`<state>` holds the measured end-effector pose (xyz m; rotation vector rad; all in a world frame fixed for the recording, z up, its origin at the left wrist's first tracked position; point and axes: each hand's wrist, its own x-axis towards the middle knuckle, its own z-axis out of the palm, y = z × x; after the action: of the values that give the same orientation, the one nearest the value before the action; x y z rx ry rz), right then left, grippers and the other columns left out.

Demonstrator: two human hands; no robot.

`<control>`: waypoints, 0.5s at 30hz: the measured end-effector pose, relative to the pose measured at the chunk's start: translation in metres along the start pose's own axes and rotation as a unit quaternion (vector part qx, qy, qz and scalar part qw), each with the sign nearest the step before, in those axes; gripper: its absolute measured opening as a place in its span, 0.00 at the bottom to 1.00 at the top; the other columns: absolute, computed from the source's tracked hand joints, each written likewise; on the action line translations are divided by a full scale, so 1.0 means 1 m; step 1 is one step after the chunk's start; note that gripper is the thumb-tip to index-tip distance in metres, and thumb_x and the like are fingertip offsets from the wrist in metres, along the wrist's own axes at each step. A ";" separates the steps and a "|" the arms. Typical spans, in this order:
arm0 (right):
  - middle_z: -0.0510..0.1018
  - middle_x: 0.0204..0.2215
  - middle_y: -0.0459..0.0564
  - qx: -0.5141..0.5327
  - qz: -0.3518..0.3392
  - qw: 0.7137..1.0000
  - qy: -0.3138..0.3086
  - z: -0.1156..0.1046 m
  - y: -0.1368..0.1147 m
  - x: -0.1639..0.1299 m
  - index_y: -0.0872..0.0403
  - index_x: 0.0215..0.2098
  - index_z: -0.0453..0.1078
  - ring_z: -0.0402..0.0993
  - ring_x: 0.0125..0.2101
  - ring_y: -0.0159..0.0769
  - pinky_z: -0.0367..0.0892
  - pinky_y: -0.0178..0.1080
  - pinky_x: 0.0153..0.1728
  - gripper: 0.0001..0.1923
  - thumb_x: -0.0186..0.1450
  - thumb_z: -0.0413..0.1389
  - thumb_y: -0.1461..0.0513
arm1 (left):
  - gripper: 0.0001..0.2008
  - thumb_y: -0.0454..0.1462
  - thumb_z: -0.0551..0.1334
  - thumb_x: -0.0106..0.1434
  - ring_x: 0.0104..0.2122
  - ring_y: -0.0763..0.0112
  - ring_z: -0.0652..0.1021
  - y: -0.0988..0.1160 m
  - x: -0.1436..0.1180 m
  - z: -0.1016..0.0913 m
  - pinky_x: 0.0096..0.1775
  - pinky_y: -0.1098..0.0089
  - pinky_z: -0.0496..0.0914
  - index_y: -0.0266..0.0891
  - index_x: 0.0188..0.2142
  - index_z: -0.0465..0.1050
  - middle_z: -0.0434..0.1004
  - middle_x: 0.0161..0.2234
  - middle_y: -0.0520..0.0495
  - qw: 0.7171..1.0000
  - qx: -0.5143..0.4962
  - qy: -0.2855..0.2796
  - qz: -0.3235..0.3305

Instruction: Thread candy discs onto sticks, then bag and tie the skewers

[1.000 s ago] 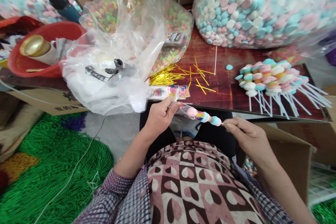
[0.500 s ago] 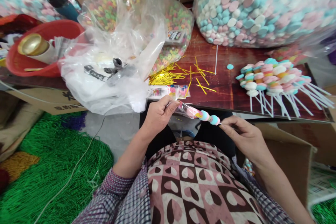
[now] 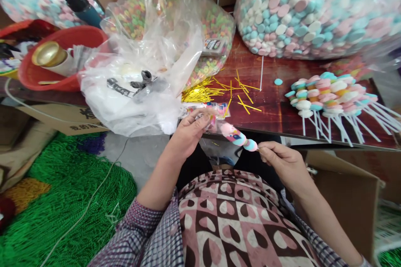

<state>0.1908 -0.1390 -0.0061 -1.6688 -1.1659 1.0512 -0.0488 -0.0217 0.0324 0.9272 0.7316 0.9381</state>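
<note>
My right hand [image 3: 282, 162] pinches the stick end of a candy skewer [image 3: 239, 138] of pink, blue and white pieces, held above my lap. My left hand [image 3: 189, 131] grips a small clear plastic sleeve [image 3: 216, 122] whose open end sits over the skewer's tip. The skewer tilts up toward the left. A pile of finished candy skewers [image 3: 328, 91] with white sticks lies on the dark red table [image 3: 272, 108] to the right. Gold twist ties [image 3: 206, 89] are scattered at the table's middle.
Big clear bags of pastel candy [image 3: 307, 8] and small coloured candy [image 3: 175, 16] stand at the back. A crumpled plastic bag [image 3: 134, 91] and a red bowl [image 3: 56, 58] sit left. Cardboard boxes [image 3: 344, 192] flank my knees; green netting [image 3: 62, 200] covers the floor.
The skewer has slid further into the clear sleeve and both hands have moved slightly up and left, closer to the table edge.
</note>
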 end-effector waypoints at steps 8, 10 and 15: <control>0.65 0.18 0.41 0.160 0.071 0.985 0.005 0.024 -0.004 0.003 0.53 0.31 0.75 0.56 0.20 0.28 0.53 0.34 0.22 0.17 0.60 0.64 0.48 | 0.34 0.65 0.66 0.47 0.54 0.51 0.76 0.002 0.002 0.013 0.47 0.57 0.73 0.44 0.42 0.73 0.75 0.50 0.40 0.985 -0.132 -0.112 0.016; 0.63 0.17 0.41 0.203 0.082 0.976 -0.005 0.029 -0.008 0.003 0.54 0.30 0.74 0.54 0.20 0.28 0.52 0.34 0.22 0.18 0.60 0.64 0.48 | 0.36 0.62 0.71 0.43 0.58 0.50 0.73 -0.003 0.002 0.014 0.52 0.56 0.71 0.46 0.45 0.72 0.72 0.55 0.41 0.974 -0.166 -0.154 0.018; 0.59 0.16 0.40 0.256 0.110 0.960 -0.023 0.039 -0.013 0.002 0.55 0.29 0.75 0.51 0.20 0.26 0.50 0.34 0.22 0.20 0.59 0.65 0.47 | 0.36 0.55 0.72 0.50 0.59 0.53 0.72 -0.009 0.006 0.019 0.60 0.53 0.64 0.48 0.55 0.68 0.75 0.54 0.43 0.984 -0.136 -0.111 0.019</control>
<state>0.1509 -0.1282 -0.0063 -1.3805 -0.6615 1.3992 -0.0271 -0.0253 0.0314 0.7913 0.3850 0.9245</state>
